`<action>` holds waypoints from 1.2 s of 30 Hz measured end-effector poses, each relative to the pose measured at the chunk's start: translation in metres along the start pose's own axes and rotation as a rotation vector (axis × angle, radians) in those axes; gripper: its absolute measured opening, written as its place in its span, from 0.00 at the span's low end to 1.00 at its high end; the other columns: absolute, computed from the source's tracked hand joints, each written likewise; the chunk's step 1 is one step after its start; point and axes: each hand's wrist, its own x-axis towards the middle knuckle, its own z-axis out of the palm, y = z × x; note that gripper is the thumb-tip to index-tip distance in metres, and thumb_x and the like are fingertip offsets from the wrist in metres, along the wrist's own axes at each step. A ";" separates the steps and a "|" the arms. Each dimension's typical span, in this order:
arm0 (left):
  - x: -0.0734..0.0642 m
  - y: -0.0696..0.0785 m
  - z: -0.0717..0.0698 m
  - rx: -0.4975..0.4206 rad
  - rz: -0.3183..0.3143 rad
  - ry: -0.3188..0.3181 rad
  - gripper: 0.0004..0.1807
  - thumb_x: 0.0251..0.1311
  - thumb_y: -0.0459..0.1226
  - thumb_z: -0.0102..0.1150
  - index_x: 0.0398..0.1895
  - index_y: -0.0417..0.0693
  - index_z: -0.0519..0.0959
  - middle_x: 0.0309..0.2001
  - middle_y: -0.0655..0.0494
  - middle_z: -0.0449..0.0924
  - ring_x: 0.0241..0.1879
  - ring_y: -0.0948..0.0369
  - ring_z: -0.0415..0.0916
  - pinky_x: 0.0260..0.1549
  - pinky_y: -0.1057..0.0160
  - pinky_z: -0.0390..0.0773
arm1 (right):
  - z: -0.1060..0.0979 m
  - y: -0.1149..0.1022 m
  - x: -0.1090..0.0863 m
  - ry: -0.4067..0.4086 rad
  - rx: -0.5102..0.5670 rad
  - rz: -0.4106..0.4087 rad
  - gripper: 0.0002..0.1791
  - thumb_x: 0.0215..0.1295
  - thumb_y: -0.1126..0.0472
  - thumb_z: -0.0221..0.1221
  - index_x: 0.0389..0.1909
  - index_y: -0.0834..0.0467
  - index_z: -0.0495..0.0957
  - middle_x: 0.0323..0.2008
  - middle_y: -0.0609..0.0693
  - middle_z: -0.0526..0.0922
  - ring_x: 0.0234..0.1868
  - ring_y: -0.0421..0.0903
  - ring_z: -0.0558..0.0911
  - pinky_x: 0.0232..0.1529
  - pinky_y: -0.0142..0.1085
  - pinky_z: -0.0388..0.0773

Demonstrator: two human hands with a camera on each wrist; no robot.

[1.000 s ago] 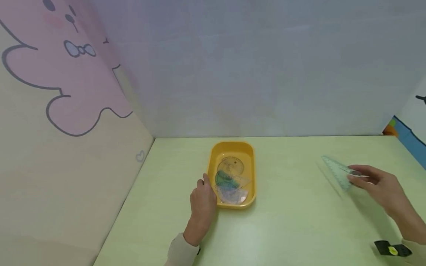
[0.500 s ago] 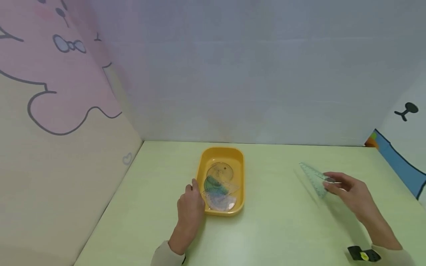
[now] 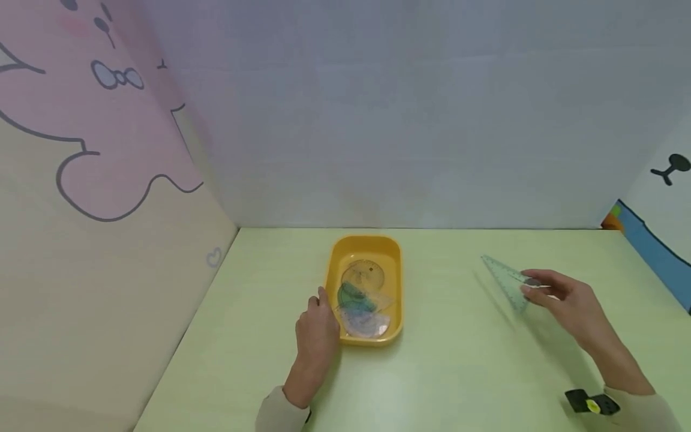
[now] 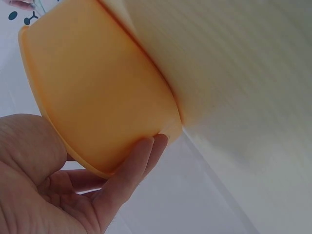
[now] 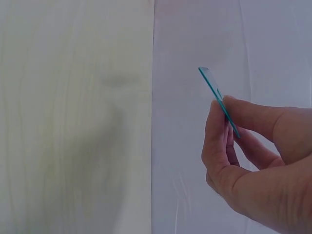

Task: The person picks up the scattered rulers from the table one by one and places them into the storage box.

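Note:
My right hand (image 3: pixel 567 303) pinches a clear green set square (image 3: pixel 504 281) between thumb and fingertips, tilted above the table. From the right wrist view the set square (image 5: pixel 214 90) shows nearly edge-on. On the left, my left hand (image 3: pixel 317 330) grips the near left side of a yellow plastic tray (image 3: pixel 398 288). The left wrist view has fingers against the outer wall of the tray (image 4: pixel 97 87) and the thumb over its rim. Inside lie a round clear protractor (image 3: pixel 372 271), a green piece (image 3: pixel 353 299) and overlapping clear drawing pieces (image 3: pixel 369 324).
The pale green table (image 3: pixel 448 360) meets a grey back wall (image 3: pixel 405 138). A wall with a pink cartoon figure (image 3: pixel 124 132) stands at the left, another with a blue drawing (image 3: pixel 655 252) at the right. A black strap with a yellow spot (image 3: pixel 592 403) is by the right wrist.
The head view has shifted slightly. My right hand has brought the set square a little left, nearer the tray. My left hand keeps its grip on the tray.

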 end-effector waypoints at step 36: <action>0.002 -0.001 0.000 0.018 -0.019 -0.038 0.21 0.59 0.26 0.66 0.57 0.28 0.78 0.33 0.38 0.80 0.19 0.46 0.79 0.18 0.52 0.81 | 0.035 -0.038 0.007 -0.036 0.118 -0.071 0.22 0.74 0.55 0.62 0.63 0.62 0.78 0.44 0.49 0.87 0.40 0.30 0.83 0.39 0.25 0.77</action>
